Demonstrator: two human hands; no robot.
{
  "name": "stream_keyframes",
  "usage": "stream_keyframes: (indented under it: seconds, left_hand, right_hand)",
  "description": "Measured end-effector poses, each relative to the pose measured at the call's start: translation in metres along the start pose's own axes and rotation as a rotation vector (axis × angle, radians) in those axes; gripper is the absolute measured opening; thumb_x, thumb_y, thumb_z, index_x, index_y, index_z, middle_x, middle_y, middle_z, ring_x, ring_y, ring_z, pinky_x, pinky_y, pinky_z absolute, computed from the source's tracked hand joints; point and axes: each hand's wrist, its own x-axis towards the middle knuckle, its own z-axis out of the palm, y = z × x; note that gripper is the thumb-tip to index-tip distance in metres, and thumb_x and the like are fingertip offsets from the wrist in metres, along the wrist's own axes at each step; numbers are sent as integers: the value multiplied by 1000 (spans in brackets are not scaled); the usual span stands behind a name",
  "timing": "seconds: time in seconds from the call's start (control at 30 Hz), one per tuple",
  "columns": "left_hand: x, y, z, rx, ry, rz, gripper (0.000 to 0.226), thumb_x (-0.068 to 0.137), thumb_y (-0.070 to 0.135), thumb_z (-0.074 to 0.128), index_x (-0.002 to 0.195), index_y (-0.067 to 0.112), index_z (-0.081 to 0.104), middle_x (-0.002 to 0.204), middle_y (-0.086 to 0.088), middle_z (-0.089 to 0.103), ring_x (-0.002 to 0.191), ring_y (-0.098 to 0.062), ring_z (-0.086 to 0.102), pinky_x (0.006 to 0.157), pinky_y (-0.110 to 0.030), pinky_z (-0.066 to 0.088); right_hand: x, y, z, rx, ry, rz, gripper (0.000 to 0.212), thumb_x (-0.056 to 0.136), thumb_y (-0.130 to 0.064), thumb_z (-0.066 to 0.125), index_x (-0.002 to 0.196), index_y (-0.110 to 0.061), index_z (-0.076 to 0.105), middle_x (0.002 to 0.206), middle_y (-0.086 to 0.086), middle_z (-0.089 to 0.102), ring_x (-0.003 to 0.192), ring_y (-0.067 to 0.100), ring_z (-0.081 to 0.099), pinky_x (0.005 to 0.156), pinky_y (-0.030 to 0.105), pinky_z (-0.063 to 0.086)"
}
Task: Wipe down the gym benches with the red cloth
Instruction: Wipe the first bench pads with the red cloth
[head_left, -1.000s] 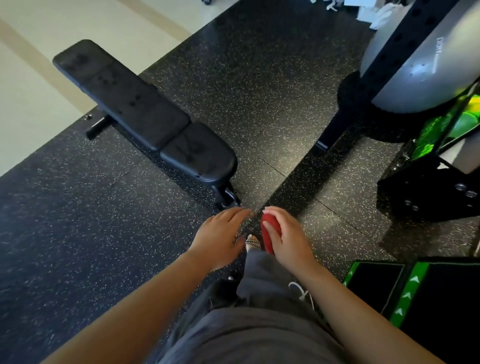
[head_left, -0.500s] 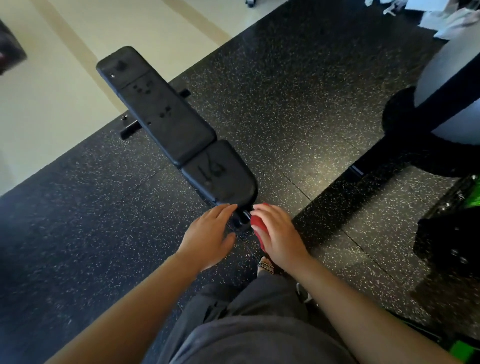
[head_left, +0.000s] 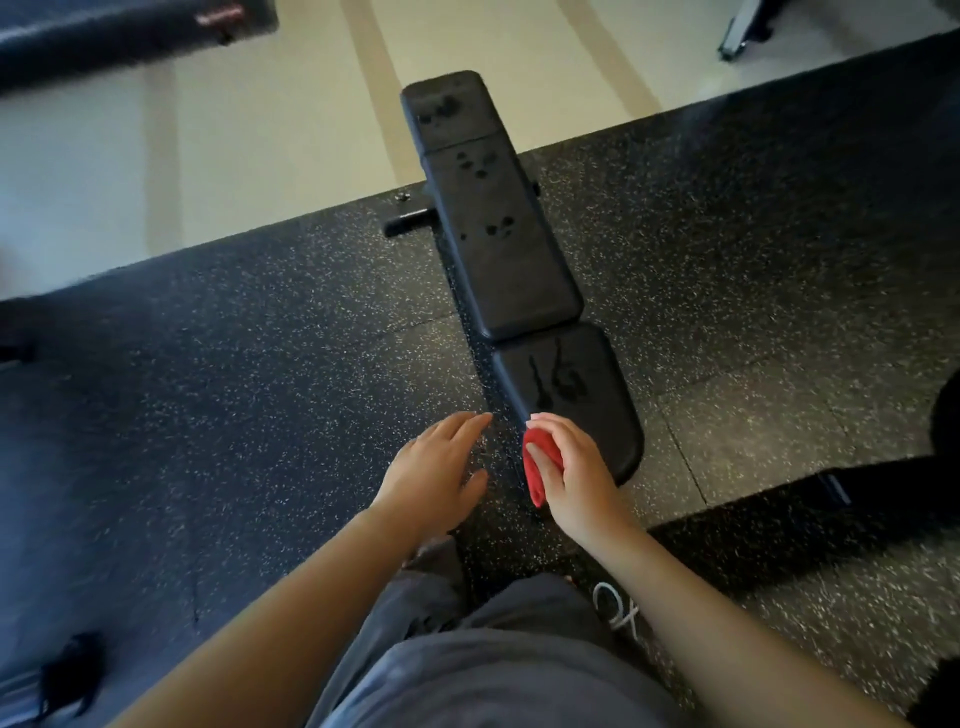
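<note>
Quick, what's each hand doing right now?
Left hand: open, fingers straight, holding nothing.
Right hand: grips the red cloth, bunched, beside the bench seat.

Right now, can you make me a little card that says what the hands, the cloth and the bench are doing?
Right hand: holds the red cloth, bunched up, over the near end of the bench
Left hand: open, holds nothing, beside the bench
Bench look: black, flat, dark marks on its pads
Floor: black speckled rubber
Touching: cannot tell if cloth meets bench
</note>
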Motion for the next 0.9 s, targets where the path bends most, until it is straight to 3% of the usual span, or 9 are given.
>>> stream_keyframes:
  seconds: [0.17, 0.3, 0.4, 0.73, 0.9]
  left_hand:
    - [14, -82, -48, 31, 26, -20, 64, 92, 36, 48, 148, 29, 18, 152, 7, 28, 135, -17, 36, 108, -36, 36]
    - [25, -147, -85, 60, 40, -38, 65, 93, 37, 47, 149, 29, 17, 153, 6, 26, 137, -17, 33, 111, -36, 33]
    - [28, -185, -106, 62, 59, -60, 65, 93, 37, 48, 149, 29, 17, 153, 7, 26, 137, -17, 33, 111, -35, 31]
    - [68, -260, -153, -9, 94, -112, 65, 92, 35, 50, 149, 25, 20, 152, 5, 28, 135, -18, 35, 108, -35, 33]
    - [135, -280, -186, -4, 73, -47, 64, 92, 33, 50, 149, 24, 21, 152, 4, 28, 136, -19, 34, 110, -37, 34]
  right_hand:
    - [66, -59, 51, 6, -9, -16, 31, 97, -26, 49, 122, -11, 57, 128, 1, 56, 122, 18, 49, 106, 34, 38]
    - [113, -104, 95, 13, -22, -46, 33, 98, -31, 46, 121, -12, 58, 128, -1, 56, 120, 16, 49, 103, 22, 33]
    - [143, -130, 122, 23, -43, -66, 30, 98, -28, 48, 121, -12, 58, 128, -2, 55, 120, 15, 49, 103, 20, 32]
    - [230, -175, 160, 43, -76, -63, 31, 97, -28, 48, 122, -12, 58, 129, -2, 56, 122, 16, 49, 107, 34, 37]
    - [294, -183, 156, 43, -39, -27, 32, 97, -27, 48, 123, -10, 57, 129, 0, 55, 122, 16, 48, 107, 32, 36]
